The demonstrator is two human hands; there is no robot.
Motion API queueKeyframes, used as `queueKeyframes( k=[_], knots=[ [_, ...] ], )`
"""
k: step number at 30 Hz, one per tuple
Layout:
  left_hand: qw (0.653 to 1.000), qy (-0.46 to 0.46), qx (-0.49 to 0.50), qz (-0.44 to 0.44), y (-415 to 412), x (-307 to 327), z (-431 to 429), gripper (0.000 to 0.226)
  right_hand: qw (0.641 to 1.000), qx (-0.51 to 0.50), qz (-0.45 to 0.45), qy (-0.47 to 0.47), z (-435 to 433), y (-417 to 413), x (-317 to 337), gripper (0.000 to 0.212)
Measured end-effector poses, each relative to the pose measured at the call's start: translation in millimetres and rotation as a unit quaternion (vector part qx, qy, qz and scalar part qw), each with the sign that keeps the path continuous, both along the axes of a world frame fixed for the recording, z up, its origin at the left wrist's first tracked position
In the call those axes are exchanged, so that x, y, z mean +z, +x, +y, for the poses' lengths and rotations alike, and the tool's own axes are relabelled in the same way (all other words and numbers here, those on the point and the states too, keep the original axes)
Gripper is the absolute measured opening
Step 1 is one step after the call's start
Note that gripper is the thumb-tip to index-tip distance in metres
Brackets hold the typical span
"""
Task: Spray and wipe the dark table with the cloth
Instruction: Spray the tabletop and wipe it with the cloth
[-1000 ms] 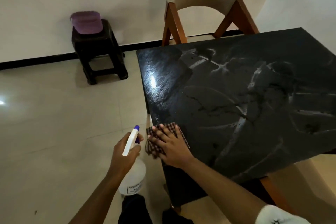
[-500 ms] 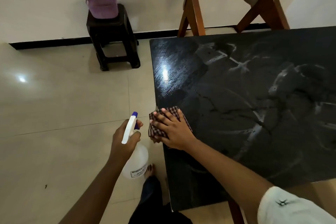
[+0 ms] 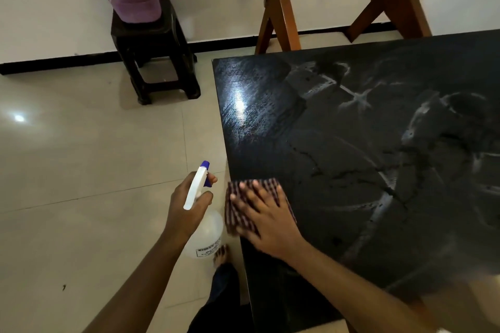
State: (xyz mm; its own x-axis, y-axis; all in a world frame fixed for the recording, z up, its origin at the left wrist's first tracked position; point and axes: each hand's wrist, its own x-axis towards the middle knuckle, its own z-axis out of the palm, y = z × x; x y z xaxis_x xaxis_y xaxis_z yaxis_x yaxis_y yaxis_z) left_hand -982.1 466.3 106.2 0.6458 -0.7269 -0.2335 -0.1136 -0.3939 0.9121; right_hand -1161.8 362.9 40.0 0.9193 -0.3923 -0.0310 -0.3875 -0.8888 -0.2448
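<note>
Right hand (image 3: 266, 220): flat, fingers straight and spread, palm down, pressing the cloth (image 3: 234, 215) onto the dark table (image 3: 351, 170). No curl and no pinch, it just pushes down.

Cloth: checked, dark red and light, folded into a pad. It sits at the table's left edge on the side near the person, and its left end hangs slightly past the edge. The hand covers most of it; the far strip and the left end show.

Left hand (image 3: 186, 211): wrapped around the neck of the spray bottle (image 3: 207, 234), with one fingertip forward at the purple trigger. I can't tell whether the trigger is squeezed. The bottle is clear with a white head and purple nozzle tip. It is held in the air over the floor (image 3: 94, 157), just beside the table edge, off the top and close to the cloth but apart from it.

Tabletop: glossy black, with pale smears and streaks across most of it. Fine droplets and a light glare show near the far left corner.

Bare foot (image 3: 221, 254) on the tiles below the bottle.

Wooden chair (image 3: 278, 13) with a pale padded back is tucked in at the far side of the table. A dark stool (image 3: 154, 57) stands against the wall, well apart from the table, with a purple tub (image 3: 135, 3) on top.
</note>
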Motion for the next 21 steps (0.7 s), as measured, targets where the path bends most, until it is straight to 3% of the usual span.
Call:
queueKeyframes(
  k=[3, 6, 9, 11, 13, 17, 21],
  knots=[
    [1.000, 0.002, -0.005, 0.015, 0.3, -1.9, -4.6, 0.031, 0.999, 0.031, -0.009, -0.019, -16.8, -11.5, -5.1, 0.067],
    [1.000, 0.012, -0.019, 0.008, -0.1, -4.5, -9.6, 0.033, 0.993, -0.112, 0.007, -0.021, -74.0, 16.5, -2.5, 0.066],
    [0.999, 0.029, -0.018, 0.002, -1.7, -6.4, -15.5, 0.037, 0.963, -0.267, 0.045, 0.009, -122.8, 40.2, 5.2, 0.065],
    [0.999, 0.031, -0.018, -0.001, -2.4, -6.6, -16.9, 0.038, 0.948, -0.315, 0.043, 0.017, -120.6, 48.3, 6.9, 0.065],
    [1.000, 0.020, -0.017, 0.003, -2.5, -5.5, -15.9, 0.036, 0.957, -0.288, 0.028, 0.005, -90.1, 44.7, 7.9, 0.067],
    [1.000, 0.005, -0.020, 0.005, 0.2, -2.7, -15.7, 0.032, 0.992, -0.122, 0.024, -0.018, -4.0, 11.7, 12.5, 0.069],
    [0.999, 0.013, -0.032, -0.002, 5.3, -6.2, -16.8, 0.032, 0.997, -0.037, 0.034, -0.053, -18.1, 1.4, 10.5, 0.076]
  ],
)
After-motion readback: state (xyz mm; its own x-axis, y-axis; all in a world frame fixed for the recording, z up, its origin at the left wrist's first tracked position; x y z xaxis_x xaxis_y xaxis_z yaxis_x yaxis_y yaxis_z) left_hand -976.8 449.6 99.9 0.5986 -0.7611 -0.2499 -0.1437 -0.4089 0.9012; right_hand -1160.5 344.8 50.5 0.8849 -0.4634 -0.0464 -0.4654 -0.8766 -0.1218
